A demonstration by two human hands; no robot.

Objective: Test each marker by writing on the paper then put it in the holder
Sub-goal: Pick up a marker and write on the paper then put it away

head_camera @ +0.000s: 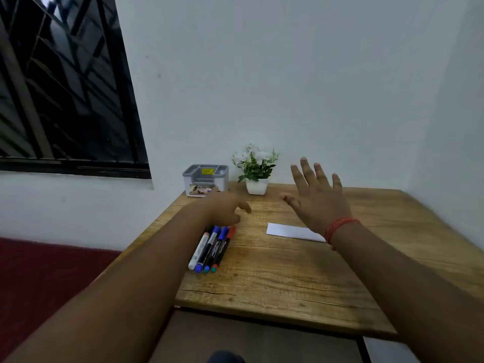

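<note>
Several markers (210, 248) lie side by side on the left part of the wooden table (288, 279), caps pointing away from me. My left hand (226, 209) hovers over their far ends with loosely curled fingers, holding nothing. A white strip of paper (290, 230) lies mid-table, partly hidden by my right wrist. My right hand (315, 196) is raised above the table with fingers spread, empty. A grey and white holder (205, 179) with several compartments stands at the table's back left against the wall.
A small white pot with a green and white plant (256, 169) stands to the right of the holder at the wall. A dark barred window (60, 82) fills the upper left. A dark red floor (39, 268) lies left of the table.
</note>
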